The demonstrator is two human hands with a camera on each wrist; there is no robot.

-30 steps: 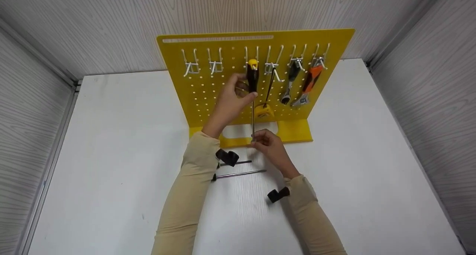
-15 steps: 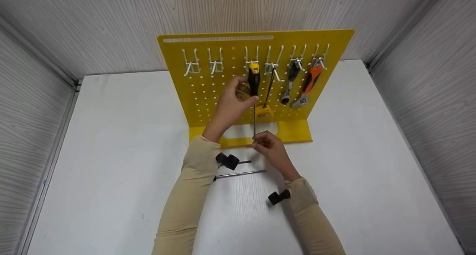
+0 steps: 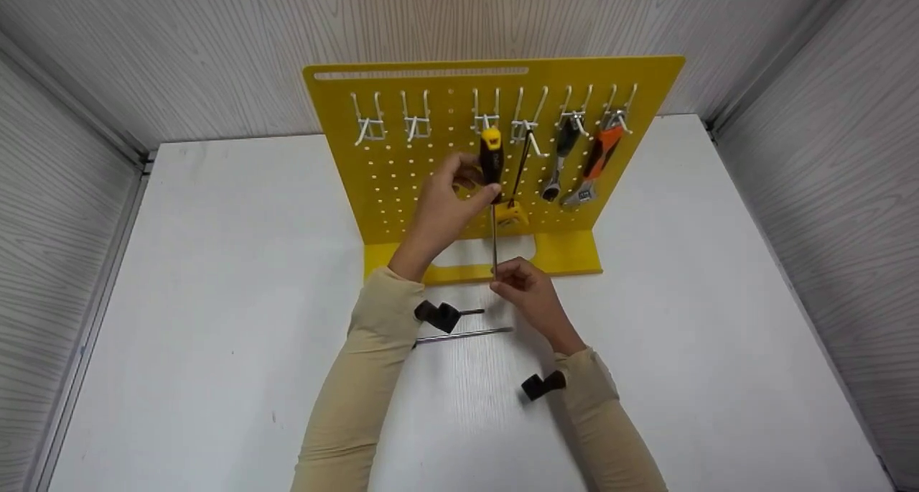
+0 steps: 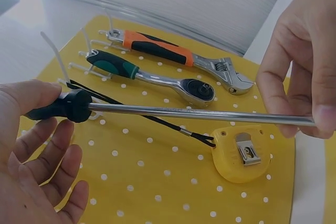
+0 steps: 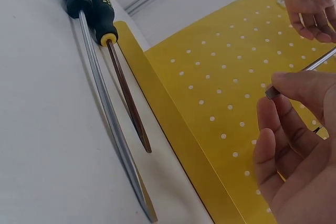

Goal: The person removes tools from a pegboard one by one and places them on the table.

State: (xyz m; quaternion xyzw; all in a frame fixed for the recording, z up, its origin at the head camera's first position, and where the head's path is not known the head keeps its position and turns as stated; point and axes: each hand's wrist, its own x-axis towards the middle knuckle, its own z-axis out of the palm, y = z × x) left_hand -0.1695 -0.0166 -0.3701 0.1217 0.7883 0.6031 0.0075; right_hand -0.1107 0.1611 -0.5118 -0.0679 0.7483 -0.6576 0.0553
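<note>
Currently, the left hand (image 3: 441,208) is grasping the handle of a screwdriver (image 3: 492,163) between thumb and fingers, and the right hand (image 3: 529,289) is pinching the tip of the same tool. Its handle is showing a yellow end toward the top edge of the yellow board (image 3: 632,75), while its shaft is pointing down toward the front edge of the board's base (image 3: 567,255).

Hanging from the white hooks (image 3: 370,123) on the board are three things: toward the right edge, an orange and black wrench (image 3: 603,154); just beside it, a ratchet (image 3: 566,144); then a yellow tape measure (image 3: 511,214), which is dangling by a black cord (image 3: 521,165) near the board's lower edge.

On the white table (image 3: 237,377), just before the front edge of the base, two more screwdrivers are lying side by side, a longer one (image 5: 103,88) and a shorter one (image 5: 103,17) with a yellow collar. The person is wearing beige sleeves (image 3: 352,398), and black mounts (image 3: 543,386) are sitting at both cuffs.
</note>
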